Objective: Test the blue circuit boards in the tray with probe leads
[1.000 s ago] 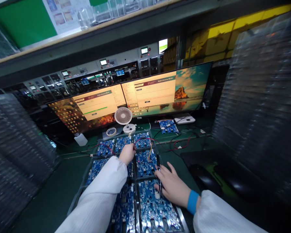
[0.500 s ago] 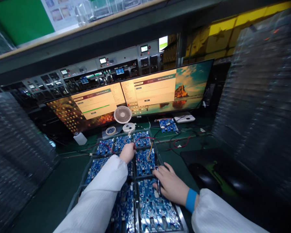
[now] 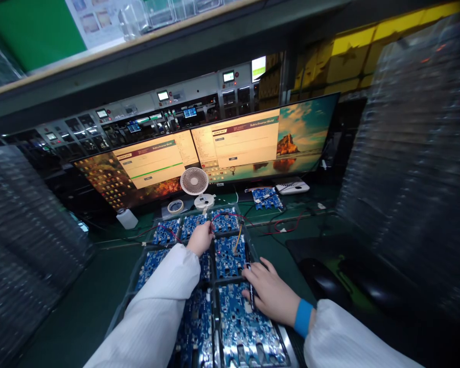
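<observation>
A tray [image 3: 216,313] divided into compartments holds several blue circuit boards [image 3: 249,324]. My left hand [image 3: 200,238] is closed in a pinch over the middle of the tray's upper part, at the end of a thin red wire [image 3: 230,215]. Its fingertips hide what is on the wire's end. A dark pen [image 3: 251,289] lies against the fingers of my right hand [image 3: 272,294], which rests above the right column of boards, fingers bent around it. Between the hands, a board [image 3: 228,258] has a small red light on and a yellow-orange lead [image 3: 238,238] standing up from it.
Behind the tray stand a small white fan [image 3: 194,181], a tape roll [image 3: 175,206], a white bottle [image 3: 127,219] and two monitors [image 3: 245,145]. Another board [image 3: 266,198] lies near a white device [image 3: 292,185]. Stacked clear trays [image 3: 391,143] rise at both sides; a mouse [image 3: 324,281] is at right.
My left hand has shifted very slightly down and left, still pinching at the wire's end. The right hand stays in place with the pen.
</observation>
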Demonstrator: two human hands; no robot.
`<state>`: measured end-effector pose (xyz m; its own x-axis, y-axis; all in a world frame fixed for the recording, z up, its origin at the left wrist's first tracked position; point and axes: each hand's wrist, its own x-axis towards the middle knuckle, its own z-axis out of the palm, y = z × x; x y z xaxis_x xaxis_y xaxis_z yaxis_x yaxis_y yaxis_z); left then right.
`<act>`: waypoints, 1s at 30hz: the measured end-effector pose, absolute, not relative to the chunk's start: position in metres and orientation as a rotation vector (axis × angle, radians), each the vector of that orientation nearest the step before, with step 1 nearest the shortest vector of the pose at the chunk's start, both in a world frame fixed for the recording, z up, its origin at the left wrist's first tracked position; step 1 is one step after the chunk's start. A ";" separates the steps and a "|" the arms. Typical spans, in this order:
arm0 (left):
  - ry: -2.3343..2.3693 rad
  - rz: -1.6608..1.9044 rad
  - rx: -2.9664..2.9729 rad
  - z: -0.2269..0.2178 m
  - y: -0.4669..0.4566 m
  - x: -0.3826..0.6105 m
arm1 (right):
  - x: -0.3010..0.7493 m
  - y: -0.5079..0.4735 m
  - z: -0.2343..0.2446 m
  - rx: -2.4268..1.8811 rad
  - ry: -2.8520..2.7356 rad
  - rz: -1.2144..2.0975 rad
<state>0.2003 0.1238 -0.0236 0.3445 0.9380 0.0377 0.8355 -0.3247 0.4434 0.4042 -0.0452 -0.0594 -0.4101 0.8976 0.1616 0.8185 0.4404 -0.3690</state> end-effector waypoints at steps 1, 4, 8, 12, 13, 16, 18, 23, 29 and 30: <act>1.563 0.411 2.263 -0.024 0.124 0.200 | 0.404 -0.045 -0.060 -1.467 -2.363 0.331; 1.545 0.397 2.253 -0.027 0.123 0.200 | 0.404 -0.046 -0.060 -1.472 -2.364 0.328; 1.550 0.365 2.256 -0.030 0.124 0.200 | 0.404 -0.046 -0.058 -1.477 -2.366 0.320; 1.579 0.310 2.283 -0.029 0.123 0.202 | 0.404 -0.045 -0.058 -1.476 -2.365 0.319; 1.587 0.291 2.292 -0.028 0.122 0.203 | 0.403 -0.045 -0.059 -1.474 -2.365 0.319; 1.627 0.243 2.323 -0.023 0.118 0.207 | 0.404 -0.045 -0.061 -1.469 -2.358 0.319; 1.662 0.217 2.336 -0.020 0.115 0.210 | 0.405 -0.045 -0.061 -1.469 -2.351 0.318; 1.725 0.188 2.343 -0.019 0.109 0.214 | 0.406 -0.044 -0.060 -1.452 -2.342 0.320; 1.752 0.221 2.290 -0.015 0.108 0.209 | 0.408 -0.046 -0.059 -1.376 -2.321 0.268; 1.759 0.240 2.277 -0.011 0.105 0.207 | 0.409 -0.046 -0.060 -1.357 -2.315 0.252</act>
